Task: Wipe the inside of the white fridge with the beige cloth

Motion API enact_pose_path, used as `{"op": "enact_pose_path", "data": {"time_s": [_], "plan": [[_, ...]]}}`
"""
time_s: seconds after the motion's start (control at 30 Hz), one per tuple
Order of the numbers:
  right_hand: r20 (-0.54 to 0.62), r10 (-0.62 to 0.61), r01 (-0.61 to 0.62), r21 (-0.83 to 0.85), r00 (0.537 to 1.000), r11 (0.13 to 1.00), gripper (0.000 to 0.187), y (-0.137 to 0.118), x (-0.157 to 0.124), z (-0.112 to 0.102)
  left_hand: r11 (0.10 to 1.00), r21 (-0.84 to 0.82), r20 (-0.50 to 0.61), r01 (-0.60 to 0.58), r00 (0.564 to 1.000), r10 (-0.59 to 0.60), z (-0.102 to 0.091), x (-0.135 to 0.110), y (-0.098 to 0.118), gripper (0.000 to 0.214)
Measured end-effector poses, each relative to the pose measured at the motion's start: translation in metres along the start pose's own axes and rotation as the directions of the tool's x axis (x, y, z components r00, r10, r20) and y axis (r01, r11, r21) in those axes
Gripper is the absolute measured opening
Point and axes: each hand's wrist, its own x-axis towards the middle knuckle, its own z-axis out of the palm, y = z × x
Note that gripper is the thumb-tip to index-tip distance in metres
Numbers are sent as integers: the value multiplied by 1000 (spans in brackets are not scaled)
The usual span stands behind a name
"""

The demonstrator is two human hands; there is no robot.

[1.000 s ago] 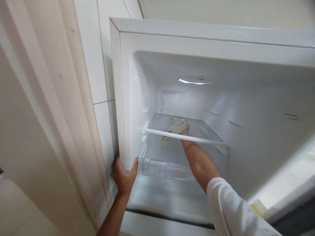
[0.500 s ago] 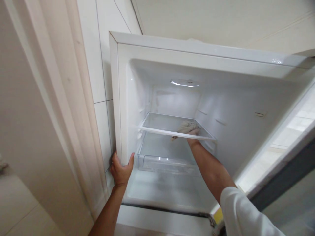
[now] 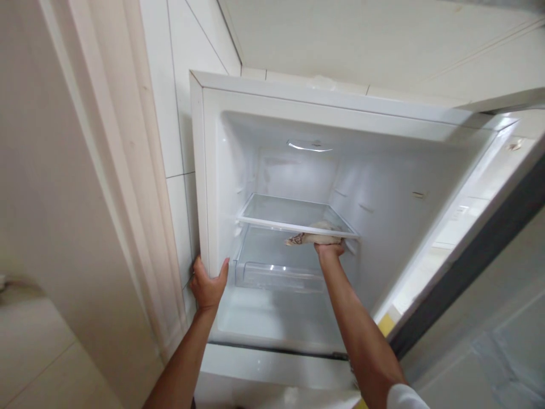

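- A pale cloth (image 3: 313,239) is found inside an open white refrigerator (image 3: 349,108), at the right part of the front rim of the glass shelf (image 3: 289,209).
- The cloth is held by the right hand (image 3: 330,249); the fingers are mostly hidden by it, so their exact placing cannot be told.
- Part of the cloth is seen below the rim, and a paler part is seen beyond it, through the glass. Whether the underside of the glass is touched cannot be told.
- A dark pattern is noted on the left end of the cloth, which is extended past the hand.
- The left edge of the refrigerator is clasped by the left hand (image 3: 209,284), with the thumb laid on the inner side and the fingers passed round the outer side.
- The two hands are set well apart.
- A clear plastic drawer front (image 3: 281,277) is located below the shelf.
- A lamp cover (image 3: 309,146) is fitted in the ceiling of the compartment.
- The refrigerator is flanked on the left by a tiled wall (image 3: 179,108) and a beige door frame (image 3: 128,142).
- A white sleeve (image 3: 404,397) is worn on the right arm.
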Motion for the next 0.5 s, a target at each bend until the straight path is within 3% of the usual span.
{"op": "enact_pose_path", "data": {"time_s": [0.07, 0.2, 0.5], "plan": [[28, 41, -42, 26, 999, 999, 66, 6, -10, 4, 1000, -4, -6, 7, 1000, -7, 0, 0, 1, 82], [131, 122, -128, 33, 984, 991, 47, 25, -27, 22, 1000, -10, -6, 19, 1000, -19, -1, 0, 1, 82], [363, 262, -264, -44, 894, 963, 35, 81, -40, 91, 1000, 7, 6, -1, 1000, 1, 2, 0, -6, 89]]}}
